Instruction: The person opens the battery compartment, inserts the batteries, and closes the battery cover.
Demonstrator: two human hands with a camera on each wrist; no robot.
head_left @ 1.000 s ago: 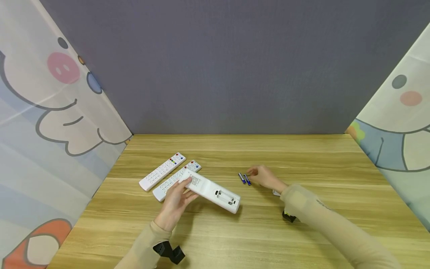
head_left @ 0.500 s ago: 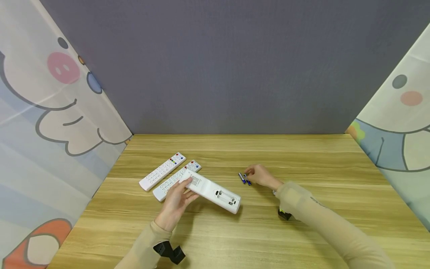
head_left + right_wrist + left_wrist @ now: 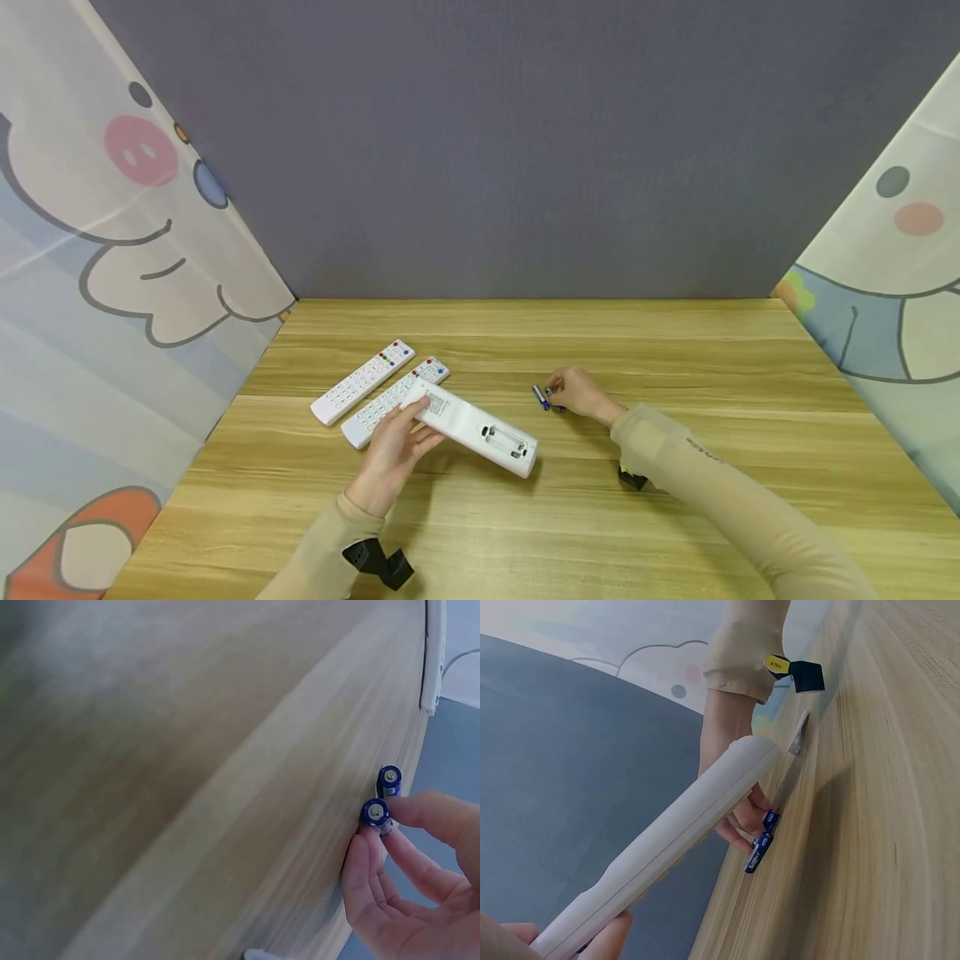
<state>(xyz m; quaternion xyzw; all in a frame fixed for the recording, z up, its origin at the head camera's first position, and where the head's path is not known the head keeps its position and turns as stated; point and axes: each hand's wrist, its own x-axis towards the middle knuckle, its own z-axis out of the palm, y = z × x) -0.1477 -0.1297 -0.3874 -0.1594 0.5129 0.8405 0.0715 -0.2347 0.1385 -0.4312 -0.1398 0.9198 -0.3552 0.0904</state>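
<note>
My left hand (image 3: 390,458) grips a white remote control (image 3: 468,425) by one end, thumb over the printed label. Its back faces up and the battery compartment (image 3: 504,439) is uncovered, with nothing in its slots. Side-on, the remote (image 3: 660,832) is raised off the table in the left wrist view. To the right, my right hand (image 3: 581,393) pinches a small blue battery (image 3: 375,813) between thumb and fingers, low at the tabletop. A second blue-and-silver battery (image 3: 540,397) lies right beside it on the wood.
Two white remotes, one farther left (image 3: 363,383) and one partly under the held remote (image 3: 369,421), lie buttons up on the table (image 3: 480,542). A small white piece (image 3: 799,735) lies beneath my right forearm. A grey panel (image 3: 480,150) stands behind the table.
My right hand has shifted slightly left and closed on the right-hand battery, which has turned away from its neighbour. The left hand and its remote have barely moved.
</note>
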